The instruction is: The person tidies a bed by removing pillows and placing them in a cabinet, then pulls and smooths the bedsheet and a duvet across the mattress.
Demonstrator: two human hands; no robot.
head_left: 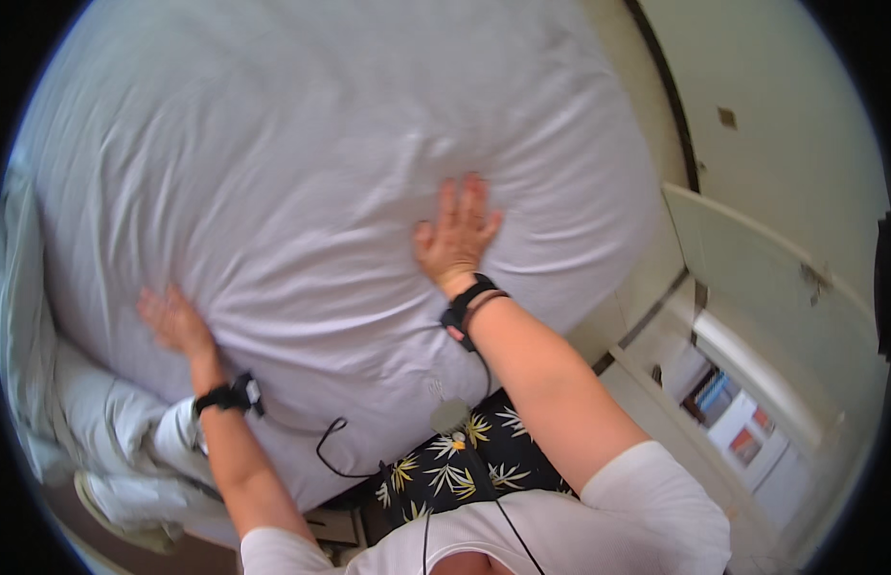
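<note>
A pale lilac-white fitted sheet [302, 115] covers the bed, with creases running between and around my hands. My left hand [180, 321] lies on the sheet near the left side, its fingers spread and a little blurred. Farther in and to the right, my right hand [458, 228] presses flat on the sheet with its fingers apart. Neither hand grips the cloth. Each wrist wears a black band, and a dark cable hangs by the right one.
Bunched pale grey-green bedding [101, 402] lies along the bed's left edge. To the right are a pale tiled floor [608, 321], an open door [762, 254] and a doorway with a white shelf unit [752, 436]. A loose black cable [335, 441] rests on the bed's near edge.
</note>
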